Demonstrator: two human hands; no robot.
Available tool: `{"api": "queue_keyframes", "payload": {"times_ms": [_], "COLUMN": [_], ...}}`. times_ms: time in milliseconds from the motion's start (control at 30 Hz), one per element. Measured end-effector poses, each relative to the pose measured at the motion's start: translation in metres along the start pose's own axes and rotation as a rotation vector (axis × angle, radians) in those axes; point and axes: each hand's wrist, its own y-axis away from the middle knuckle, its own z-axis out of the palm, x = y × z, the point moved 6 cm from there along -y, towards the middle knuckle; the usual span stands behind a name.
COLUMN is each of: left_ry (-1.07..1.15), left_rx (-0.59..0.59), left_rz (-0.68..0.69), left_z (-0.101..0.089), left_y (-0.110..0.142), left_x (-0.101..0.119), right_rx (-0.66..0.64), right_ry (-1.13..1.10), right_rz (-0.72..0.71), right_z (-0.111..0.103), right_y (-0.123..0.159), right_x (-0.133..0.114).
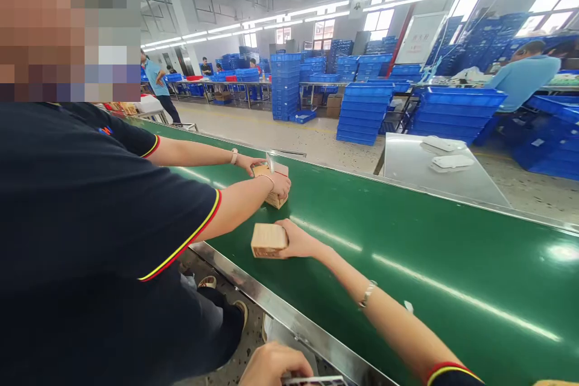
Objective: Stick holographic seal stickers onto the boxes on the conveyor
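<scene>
My right hand (298,239) reaches in from the lower right and grips the end of a small beige box (268,240) with brown printed sides. The box is over the green conveyor belt (407,223), near its close edge. My left hand (275,365) is at the bottom edge of the view, its fingers curled over a flat thing with a pale, grid-like edge (316,381), mostly cut off. Just beyond my right hand, a co-worker's two hands hold a similar brown box (274,198) with a pale flap raised.
The co-worker in a dark shirt (81,205) stands close on the left. A metal rail (271,298) edges the belt. Across it, a metal side table (407,163) bears white flat pieces (452,161). Stacks of blue crates (365,111) and other people are farther back.
</scene>
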Motion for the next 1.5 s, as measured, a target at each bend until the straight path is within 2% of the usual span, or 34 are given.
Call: {"api": "queue_keyframes", "payload": {"times_ms": [100,200,267,367,467,533,633,700,767,833,1000,1133,1233,1300,1400,1500], "left_ry": [0.036,0.059,0.086,0.105,0.116,0.125,0.114,0.106,0.099,0.083,0.028,-0.008,-0.063,-0.107,-0.194,-0.269], "left_rx": [0.012,0.009,0.001,-0.042,-0.105,-0.132,-0.169,-0.191,-0.208,-0.218,-0.222,-0.230,-0.202,-0.168,-0.188,-0.294], "left_rz": [-0.054,-0.035,-0.018,0.010,0.041,0.054,0.057,0.057,0.065,0.083,0.123,0.155,0.170,0.286,0.560,0.674], "left_z": [0.005,0.002,-0.002,-0.004,-0.001,0.000,0.000,0.001,0.002,0.002,0.003,0.010,0.015,0.018,0.031,0.051], "left_y": [-0.002,-0.003,-0.007,-0.016,-0.028,-0.037,-0.052,-0.061,-0.067,-0.071,-0.079,-0.090,-0.099,-0.104,-0.106,-0.106], "left_x": [0.001,0.009,0.014,0.025,0.041,0.053,0.070,0.080,0.090,0.099,0.116,0.126,0.126,0.129,0.132,0.125], "right_rx": [-0.072,0.015,0.101,0.177,0.230,0.336,0.508,0.465,0.353,0.299,0.362,0.424,0.547,0.702,0.907,0.962], "right_ry": [0.040,0.105,0.135,0.047,-0.059,-0.029,0.083,0.120,0.158,0.230,0.418,0.432,0.221,-0.075,-0.539,-0.690], "right_rz": [0.040,0.186,0.303,0.456,0.452,0.383,0.259,0.151,0.021,-0.080,-0.104,-0.088,0.011,0.220,0.535,0.612], "right_z": [-0.035,-0.056,-0.057,-0.043,-0.037,-0.050,-0.084,-0.098,-0.103,-0.105,-0.113,-0.121,-0.131,-0.136,-0.123,-0.107], "right_y": [0.067,0.142,0.188,0.241,0.270,0.280,0.290,0.289,0.286,0.286,0.296,0.312,0.322,0.325,0.324,0.312], "right_x": [0.018,0.027,0.027,0.028,0.029,0.025,0.006,-0.015,-0.037,-0.052,-0.052,-0.047,-0.032,-0.002,0.049,0.077]}}
